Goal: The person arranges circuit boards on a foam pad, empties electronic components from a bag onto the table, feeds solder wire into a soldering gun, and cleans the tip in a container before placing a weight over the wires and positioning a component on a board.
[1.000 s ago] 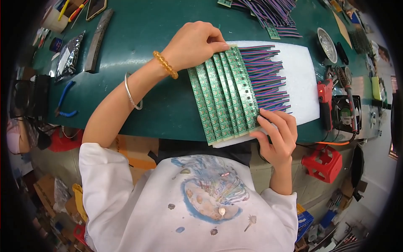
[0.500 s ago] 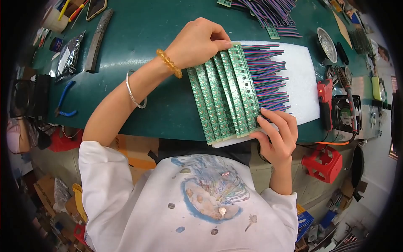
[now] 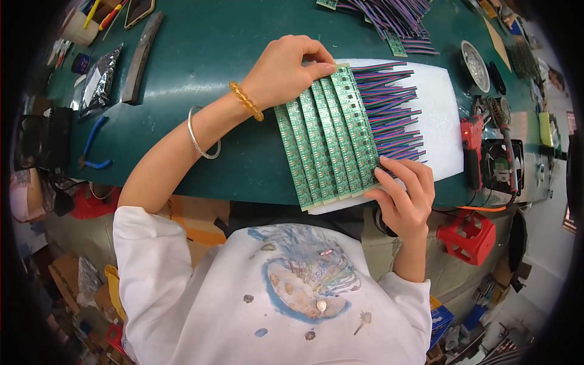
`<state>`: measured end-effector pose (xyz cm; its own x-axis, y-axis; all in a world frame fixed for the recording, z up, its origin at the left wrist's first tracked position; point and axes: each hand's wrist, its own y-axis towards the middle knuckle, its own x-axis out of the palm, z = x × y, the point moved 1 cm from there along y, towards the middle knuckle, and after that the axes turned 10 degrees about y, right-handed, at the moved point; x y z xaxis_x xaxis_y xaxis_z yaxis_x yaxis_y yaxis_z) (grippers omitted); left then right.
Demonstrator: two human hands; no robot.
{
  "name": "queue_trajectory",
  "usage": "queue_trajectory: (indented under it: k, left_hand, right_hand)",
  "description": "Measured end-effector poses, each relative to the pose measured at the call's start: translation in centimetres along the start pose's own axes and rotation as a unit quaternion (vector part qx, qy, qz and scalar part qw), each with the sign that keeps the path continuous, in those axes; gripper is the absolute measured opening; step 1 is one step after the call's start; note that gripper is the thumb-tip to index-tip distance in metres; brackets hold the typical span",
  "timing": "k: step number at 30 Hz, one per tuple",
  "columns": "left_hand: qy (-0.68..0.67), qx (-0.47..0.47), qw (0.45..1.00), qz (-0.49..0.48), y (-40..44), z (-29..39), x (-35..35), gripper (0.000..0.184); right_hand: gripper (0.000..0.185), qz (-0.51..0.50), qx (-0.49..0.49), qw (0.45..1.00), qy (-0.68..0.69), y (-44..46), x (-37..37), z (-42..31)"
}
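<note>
Overlapping green circuit boards (image 3: 331, 140), purple-striped wires (image 3: 395, 114)

Green tabletop (image 3: 213, 52); red stool (image 3: 476, 236) on grey floor (image 3: 453, 272).

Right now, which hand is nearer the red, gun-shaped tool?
Right hand: just left of the tool. Left hand: farther left, at the far edge of the green circuit boards.
</note>
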<state>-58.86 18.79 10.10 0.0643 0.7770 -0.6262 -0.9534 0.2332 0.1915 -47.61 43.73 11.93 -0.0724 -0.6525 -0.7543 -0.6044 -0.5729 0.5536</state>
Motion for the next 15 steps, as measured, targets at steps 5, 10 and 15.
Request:
queue_trajectory:
  k: [5, 10, 15]
  left_hand:
    - [0.064, 0.092, 0.991, 0.068, 0.6, -0.1, -0.2, 0.018]
    - [0.023, 0.052, 0.998, 0.013, 1.4, 1.2, -1.2, 0.013]
    - [0.099, 0.068, 0.993, 0.006, 1.0, 0.2, -0.7, 0.015]
  right_hand:
    - [0.034, 0.006, 0.011, 1.000, 0.017, -0.2, 0.0, 0.1]
    - [0.035, 0.013, 0.020, 0.999, 0.027, -0.3, -0.1, 0.1]
    - [0.031, 0.014, 0.009, 1.000, 0.011, -0.2, 0.2, 0.2]
